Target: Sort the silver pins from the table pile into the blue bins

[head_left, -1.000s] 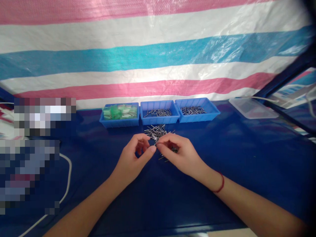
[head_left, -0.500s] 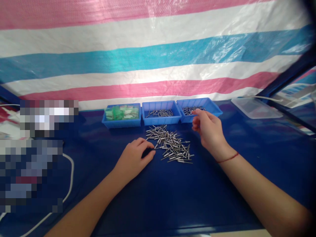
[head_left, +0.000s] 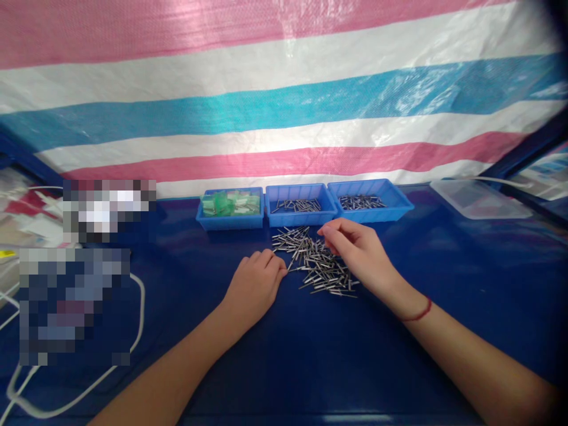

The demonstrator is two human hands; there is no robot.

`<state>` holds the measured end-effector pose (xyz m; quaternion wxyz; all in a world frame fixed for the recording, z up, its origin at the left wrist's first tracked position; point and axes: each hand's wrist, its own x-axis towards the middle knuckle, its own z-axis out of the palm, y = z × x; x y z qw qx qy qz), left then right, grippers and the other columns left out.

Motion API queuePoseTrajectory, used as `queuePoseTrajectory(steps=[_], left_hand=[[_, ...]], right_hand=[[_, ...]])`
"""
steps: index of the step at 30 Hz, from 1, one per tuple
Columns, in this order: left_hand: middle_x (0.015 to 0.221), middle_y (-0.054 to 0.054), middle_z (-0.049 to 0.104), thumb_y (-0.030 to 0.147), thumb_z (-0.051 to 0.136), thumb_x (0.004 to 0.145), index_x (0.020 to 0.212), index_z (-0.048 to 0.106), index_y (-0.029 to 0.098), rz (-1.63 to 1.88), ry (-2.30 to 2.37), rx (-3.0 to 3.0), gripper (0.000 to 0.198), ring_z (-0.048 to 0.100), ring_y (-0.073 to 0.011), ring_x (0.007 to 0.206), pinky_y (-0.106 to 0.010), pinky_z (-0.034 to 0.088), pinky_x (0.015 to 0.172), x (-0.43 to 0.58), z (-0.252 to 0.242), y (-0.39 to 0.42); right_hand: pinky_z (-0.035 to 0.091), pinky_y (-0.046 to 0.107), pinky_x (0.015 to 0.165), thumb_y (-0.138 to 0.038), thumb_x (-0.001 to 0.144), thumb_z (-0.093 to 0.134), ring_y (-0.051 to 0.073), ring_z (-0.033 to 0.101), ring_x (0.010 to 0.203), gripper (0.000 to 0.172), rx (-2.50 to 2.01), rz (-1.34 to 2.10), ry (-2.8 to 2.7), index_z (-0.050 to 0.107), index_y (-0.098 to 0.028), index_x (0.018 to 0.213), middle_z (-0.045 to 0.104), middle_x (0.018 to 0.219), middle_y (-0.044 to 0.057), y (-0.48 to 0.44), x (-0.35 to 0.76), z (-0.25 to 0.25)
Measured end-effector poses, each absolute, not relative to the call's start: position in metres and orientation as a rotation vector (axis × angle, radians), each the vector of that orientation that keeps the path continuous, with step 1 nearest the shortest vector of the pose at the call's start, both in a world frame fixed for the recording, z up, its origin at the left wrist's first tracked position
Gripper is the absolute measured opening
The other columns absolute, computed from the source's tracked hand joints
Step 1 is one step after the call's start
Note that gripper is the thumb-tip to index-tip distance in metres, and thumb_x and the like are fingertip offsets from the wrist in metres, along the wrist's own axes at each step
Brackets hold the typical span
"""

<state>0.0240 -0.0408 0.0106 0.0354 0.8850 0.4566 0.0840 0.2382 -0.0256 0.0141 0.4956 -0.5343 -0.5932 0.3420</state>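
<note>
A loose pile of silver blind rivets (head_left: 326, 266) lies on the blue table (head_left: 284, 355). At the pile's left edge, my left hand (head_left: 257, 281) rests low with thumb and fingers pinched together, one rivet end at their tips. Over the upper right side of the pile is my right hand (head_left: 359, 248), its thumb and fingertips closed; whatever they hold is too small to make out. Behind the pile stand the middle blue bin (head_left: 302, 220) and the right blue bin (head_left: 377, 214), each with rivets inside.
The left blue bin (head_left: 231, 223) holds green and clear plastic packets (head_left: 226, 203). A clear plastic lid (head_left: 479, 198) lies at the back right. White cables (head_left: 141, 307) loop along the left side. A striped plastic sheet (head_left: 266, 106) hangs behind the bins.
My right hand has come down from the right bin to the pile. My left thumb and fingers, apart before, are now closed. The whole view has shifted slightly.
</note>
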Motion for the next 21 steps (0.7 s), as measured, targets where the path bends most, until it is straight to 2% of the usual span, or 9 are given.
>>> queuePoseTrajectory(steps=[7,11,15,18,21], left_hand=[[0.097,-0.004,0.061,0.031,0.048,0.095,0.095,0.061,0.019,0.331,1.309,2.647,0.018,0.057,-0.0193,0.087,-0.032,0.043,0.078,0.022,0.012,-0.039],[0.094,-0.005,0.061,0.028,0.043,0.097,0.092,0.060,0.018,0.258,1.303,2.742,0.021,0.057,-0.0192,0.083,-0.033,0.043,0.074,0.024,0.010,-0.038],[0.092,-0.006,0.060,0.022,0.041,0.097,0.092,0.057,0.017,0.226,1.350,2.825,0.018,0.056,-0.0217,0.083,-0.035,0.043,0.070,0.028,0.008,-0.041],[0.091,-0.006,0.059,0.017,0.037,0.097,0.091,0.054,0.016,0.327,1.367,2.793,0.018,0.056,-0.0211,0.082,-0.034,0.044,0.071,0.027,0.011,-0.043],[0.088,-0.004,0.057,0.015,0.034,0.097,0.091,0.051,0.017,0.583,1.342,2.664,0.018,0.057,-0.0174,0.080,-0.031,0.046,0.075,0.026,0.015,-0.045]], right_hand=[[0.044,0.026,0.057,-0.026,0.089,0.052,0.015,0.058,0.065,0.018,-1.187,0.612,-1.867,0.064,-0.018,0.078,0.066,0.074,0.003,-0.042,0.227,0.024],[0.045,0.026,0.058,-0.018,0.089,0.050,0.014,0.058,0.063,0.015,-1.101,0.512,-2.068,0.064,-0.019,0.081,0.066,0.074,0.003,-0.045,0.225,0.027],[0.047,0.030,0.069,-0.018,0.089,0.052,0.017,0.060,0.073,0.014,-1.044,0.374,-2.290,0.065,-0.018,0.084,0.065,0.077,0.005,-0.046,0.223,0.023],[0.048,0.033,0.077,-0.022,0.089,0.053,0.020,0.061,0.081,0.014,-1.043,0.322,-2.392,0.066,-0.017,0.088,0.066,0.083,0.007,-0.047,0.222,0.020],[0.049,0.035,0.079,-0.021,0.089,0.054,0.020,0.061,0.085,0.013,-1.070,0.333,-2.389,0.066,-0.017,0.093,0.066,0.090,0.008,-0.047,0.222,0.018]])
